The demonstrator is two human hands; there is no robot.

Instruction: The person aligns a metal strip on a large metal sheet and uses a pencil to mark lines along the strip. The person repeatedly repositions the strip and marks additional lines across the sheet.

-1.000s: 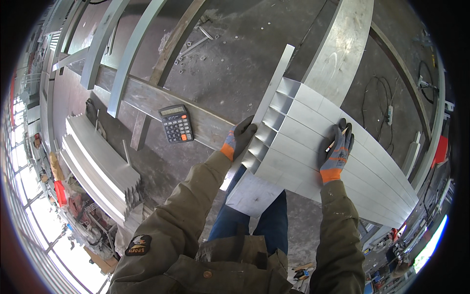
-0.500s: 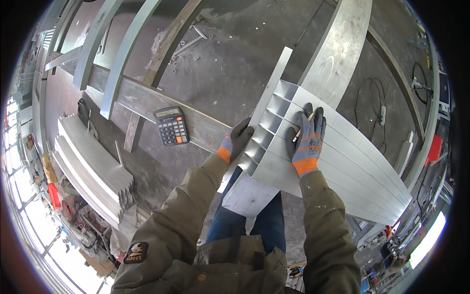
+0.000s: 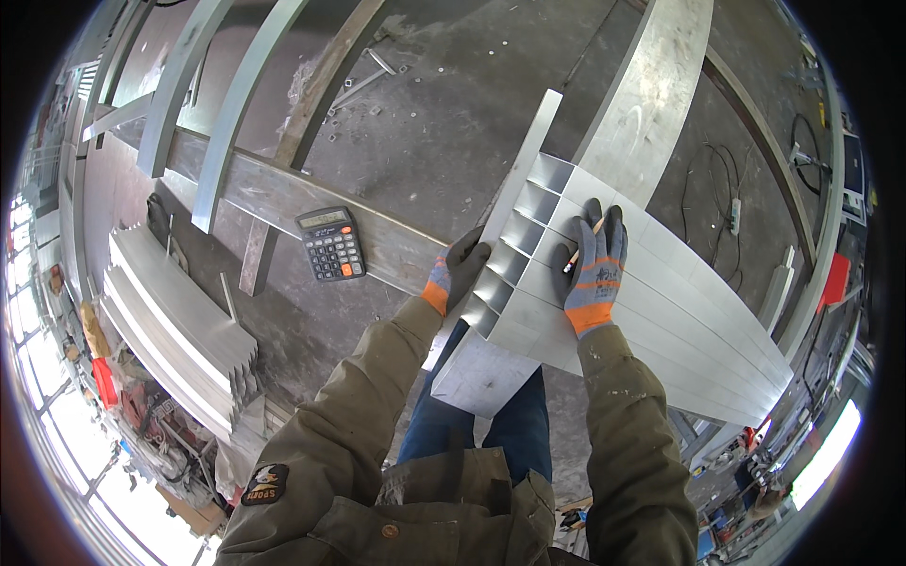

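Note:
Several rectangular aluminium tubes (image 3: 651, 283) lie side by side, their hollow ends facing left. Along those ends stands a flat metal bar (image 3: 525, 170). My left hand (image 3: 461, 272), in a grey and orange glove, is closed against the bar's near part; the far fingertips are partly hidden. My right hand (image 3: 596, 269), gloved alike, rests on top of the tubes. Between its thumb and fingers is a thin pencil (image 3: 572, 258), slanting across the glove.
A black calculator (image 3: 330, 243) sits on a steel beam (image 3: 396, 243) to the left. Stacked metal profiles (image 3: 179, 321) lie at the lower left. Pale metal bars (image 3: 247, 104) cross the far left. Cables (image 3: 727, 203) lie on the floor at right, near a red object (image 3: 834, 280).
The view has shifted very slightly. Both hands, the pencil and the tubes keep the same places relative to one another.

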